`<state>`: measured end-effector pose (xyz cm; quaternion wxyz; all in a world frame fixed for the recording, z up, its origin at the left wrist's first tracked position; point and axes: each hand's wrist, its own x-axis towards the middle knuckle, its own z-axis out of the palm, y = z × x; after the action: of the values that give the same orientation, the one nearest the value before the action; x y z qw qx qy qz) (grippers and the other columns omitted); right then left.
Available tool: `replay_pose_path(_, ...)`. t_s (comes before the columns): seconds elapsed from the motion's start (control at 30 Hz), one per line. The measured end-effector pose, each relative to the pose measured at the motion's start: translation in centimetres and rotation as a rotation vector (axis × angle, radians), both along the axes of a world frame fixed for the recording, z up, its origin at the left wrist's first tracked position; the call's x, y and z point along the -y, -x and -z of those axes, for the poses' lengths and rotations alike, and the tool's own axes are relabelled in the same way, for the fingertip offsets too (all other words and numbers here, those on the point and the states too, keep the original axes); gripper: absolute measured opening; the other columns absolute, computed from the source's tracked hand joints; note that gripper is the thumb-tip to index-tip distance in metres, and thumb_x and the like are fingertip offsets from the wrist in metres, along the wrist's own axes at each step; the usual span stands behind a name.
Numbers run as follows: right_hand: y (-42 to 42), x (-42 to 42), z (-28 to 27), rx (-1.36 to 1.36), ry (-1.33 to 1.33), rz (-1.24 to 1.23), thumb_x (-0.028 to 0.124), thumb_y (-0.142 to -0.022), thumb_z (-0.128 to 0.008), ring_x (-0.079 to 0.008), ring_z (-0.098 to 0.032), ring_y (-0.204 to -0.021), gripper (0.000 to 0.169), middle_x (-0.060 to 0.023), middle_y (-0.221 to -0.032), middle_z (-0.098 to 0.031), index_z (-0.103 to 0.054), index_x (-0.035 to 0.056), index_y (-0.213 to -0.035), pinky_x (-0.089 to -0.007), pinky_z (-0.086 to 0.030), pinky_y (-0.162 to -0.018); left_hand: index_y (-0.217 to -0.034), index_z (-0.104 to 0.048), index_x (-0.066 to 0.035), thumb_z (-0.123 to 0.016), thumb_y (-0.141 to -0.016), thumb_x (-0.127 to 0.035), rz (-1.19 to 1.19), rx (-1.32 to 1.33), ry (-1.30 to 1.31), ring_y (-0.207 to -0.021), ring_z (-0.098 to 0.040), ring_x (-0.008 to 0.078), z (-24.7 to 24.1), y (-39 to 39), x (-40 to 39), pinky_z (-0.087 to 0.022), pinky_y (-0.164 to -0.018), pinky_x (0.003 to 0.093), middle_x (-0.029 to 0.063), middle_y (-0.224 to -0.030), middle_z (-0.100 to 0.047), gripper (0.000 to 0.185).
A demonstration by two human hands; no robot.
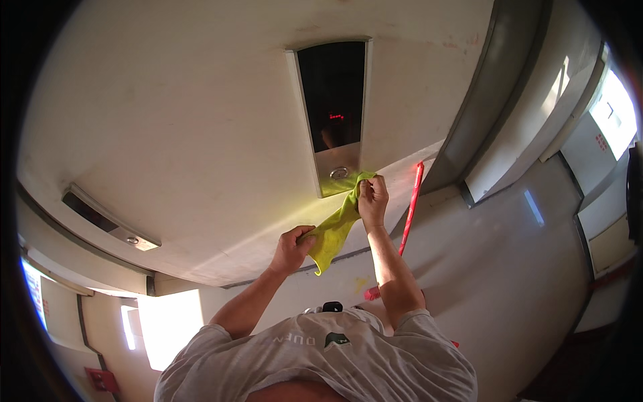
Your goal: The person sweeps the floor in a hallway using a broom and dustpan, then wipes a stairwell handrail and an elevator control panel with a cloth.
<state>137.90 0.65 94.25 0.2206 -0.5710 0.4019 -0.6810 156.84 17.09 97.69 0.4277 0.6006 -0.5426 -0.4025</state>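
Observation:
A yellow-green cloth (334,238) is stretched between my two hands, in front of the wall. My left hand (293,247) pinches its lower left edge between thumb and fingers. Higher up and to the right, my right hand (372,198) grips the bunched upper end, just below an elevator call panel (337,161). That panel has a dark glass display with small red lit marks and a round metal button (339,173) near its bottom. Whether the cloth touches the panel, I cannot tell.
A red pole (412,208) leans against the wall at the right, with a red brush-like end (371,293) on the floor near my right arm. A second call panel (110,218) is at the left. Grey-framed doorway (497,85) stands at the right; a red box (102,380) sits lower left.

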Motion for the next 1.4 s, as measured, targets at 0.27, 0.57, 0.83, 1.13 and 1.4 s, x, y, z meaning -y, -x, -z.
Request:
replay_pose_path(0.27, 0.5, 3.0, -20.8, 0.007, 0.293, 0.063, 0.000, -0.090, -0.063, -0.0149, -0.055, -0.069, 0.008, -0.0048, -0.081, -0.059, -0.057, 0.0025, -0.086, -0.0277, -0.046, -0.066, -0.117, -0.062, 0.004, -0.060, -0.098, -0.011, 0.036, -0.227, 0.289, -0.080, -0.057, 0.0087, -7.9, 1.0, 2.7, -0.050, -0.074, 0.0256, 0.0029, -0.091, -0.066, 0.025)
replay_pose_path(0.57, -1.1, 1.9, -6.8, 0.172, 0.045, 0.056, -0.003, -0.093, -0.058, -0.0106, -0.054, -0.077, 0.006, -0.0019, -0.086, -0.060, -0.058, 0.0029, -0.094, -0.0242, -0.046, -0.072, -0.115, -0.066, 0.003, -0.063, -0.094, -0.015, -0.027, -0.029, 0.063, -0.070, -0.058, 0.0108, -1.9, 0.2, 0.3, -0.049, -0.064, 0.0280, 0.0064, -0.081, -0.065, 0.028)
replay_pose_path(0.83, 0.0, -0.5, 4.0, 0.498, -0.515, -0.197, -0.003, -0.094, -0.058, -0.0103, -0.057, -0.083, 0.005, -0.0016, -0.092, -0.063, -0.063, -0.0020, -0.097, -0.0245, -0.047, -0.076, -0.118, -0.066, 0.001, -0.065, -0.093, -0.018, -0.066, -0.099, -0.195, -0.073, -0.061, 0.0096, 4.8, -2.6, -1.7, -0.051, -0.068, 0.0282, 0.0053, -0.085, -0.068, 0.032)
replay_pose_path(1.13, -1.6, -5.1, -21.4, 0.184, 0.322, -0.209, -0.003, -0.096, -0.056, -0.0204, -0.067, -0.097, 0.024, -0.0125, -0.114, -0.067, -0.065, -0.0044, -0.117, -0.0284, -0.054, -0.085, -0.115, -0.064, 0.004, -0.062, -0.096, -0.011, 0.034, -0.190, 0.229, -0.081, -0.059, 0.0094, -7.4, -1.3, -1.9, -0.050, -0.075, 0.0270, 0.0053, -0.090, -0.066, 0.024)
replay_pose_path(1.4, -7.2, -1.2, -29.7, -0.553, 0.867, 0.316, -0.002, -0.084, -0.069, -0.0299, -0.060, -0.089, 0.023, -0.0119, -0.100, -0.059, -0.071, 0.0025, -0.107, -0.0388, -0.052, -0.074, -0.115, -0.063, 0.003, -0.060, -0.098, -0.010, -0.024, -0.338, 0.478, -0.083, -0.060, 0.0101, -12.1, -0.9, 1.6, -0.051, -0.077, 0.0273, 0.0059, -0.093, -0.066, 0.022)
